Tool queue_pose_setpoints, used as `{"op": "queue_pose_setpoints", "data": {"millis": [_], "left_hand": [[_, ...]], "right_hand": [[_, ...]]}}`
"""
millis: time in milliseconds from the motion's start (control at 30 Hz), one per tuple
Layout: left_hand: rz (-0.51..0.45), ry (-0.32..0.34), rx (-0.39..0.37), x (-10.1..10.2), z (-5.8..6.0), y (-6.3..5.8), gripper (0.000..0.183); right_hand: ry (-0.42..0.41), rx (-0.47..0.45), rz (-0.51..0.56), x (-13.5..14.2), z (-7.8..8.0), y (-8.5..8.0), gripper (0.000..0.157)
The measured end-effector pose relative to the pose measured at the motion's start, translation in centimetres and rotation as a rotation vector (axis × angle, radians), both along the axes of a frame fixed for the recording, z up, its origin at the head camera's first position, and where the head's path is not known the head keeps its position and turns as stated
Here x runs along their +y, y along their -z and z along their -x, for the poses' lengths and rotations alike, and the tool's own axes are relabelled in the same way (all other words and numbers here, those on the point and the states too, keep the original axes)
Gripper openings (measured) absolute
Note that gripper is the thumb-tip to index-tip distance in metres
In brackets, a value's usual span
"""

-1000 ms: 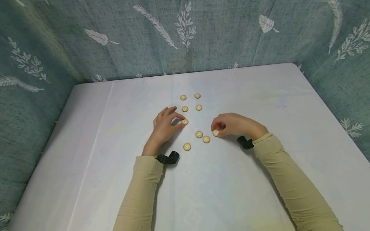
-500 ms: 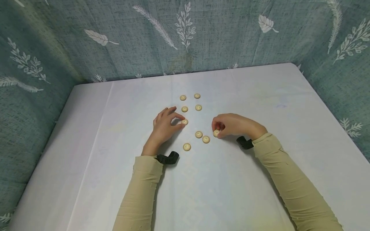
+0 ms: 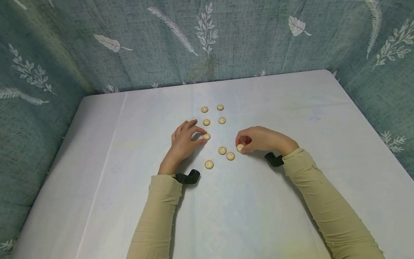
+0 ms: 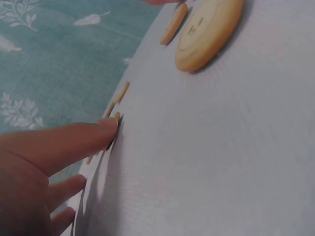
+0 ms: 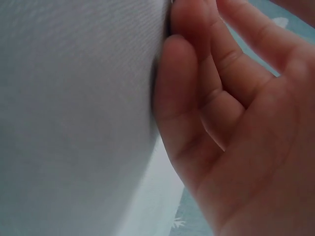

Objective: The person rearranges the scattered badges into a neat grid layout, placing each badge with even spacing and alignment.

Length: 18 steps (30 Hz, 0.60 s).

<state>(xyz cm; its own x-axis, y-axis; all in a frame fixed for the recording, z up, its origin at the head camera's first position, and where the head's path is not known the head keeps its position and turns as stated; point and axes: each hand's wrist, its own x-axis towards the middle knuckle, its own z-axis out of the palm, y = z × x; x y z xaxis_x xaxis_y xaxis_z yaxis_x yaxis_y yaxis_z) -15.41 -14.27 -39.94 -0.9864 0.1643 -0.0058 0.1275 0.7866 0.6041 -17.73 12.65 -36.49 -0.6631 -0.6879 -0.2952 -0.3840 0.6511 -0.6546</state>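
Pale desk [image 3: 275, 216] | left hand [image 3: 183, 142] pinches tan button [image 3: 207, 136] | right hand [image 3: 260, 138] pinches second button [image 3: 239, 148], right of tan button | likely light, stiff, slippery; grip rims

One button [image 3: 239, 147] partly behind right hand [image 3: 260, 139]

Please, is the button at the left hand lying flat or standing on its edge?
Flat: in the head view, the button at the left hand shows its round face upward, like the loose buttons nearby.
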Motion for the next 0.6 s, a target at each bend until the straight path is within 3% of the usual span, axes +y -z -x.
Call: {"op": "queue_pose_setpoints", "data": {"millis": [400, 600], "left_hand": [[-0.001, -0.001, 0.0, -0.09, -0.01, 0.08, 0.021], [0.002, 0.004, 0.007, -0.01, -0.04, -0.07, 0.021]], "right_hand": [[0.01, 0.023, -0.012, -0.14, 0.11, 0.14, 0.016], [0.053, -0.012, 0.015, 0.02, 0.48, 0.39, 0.017]]}}
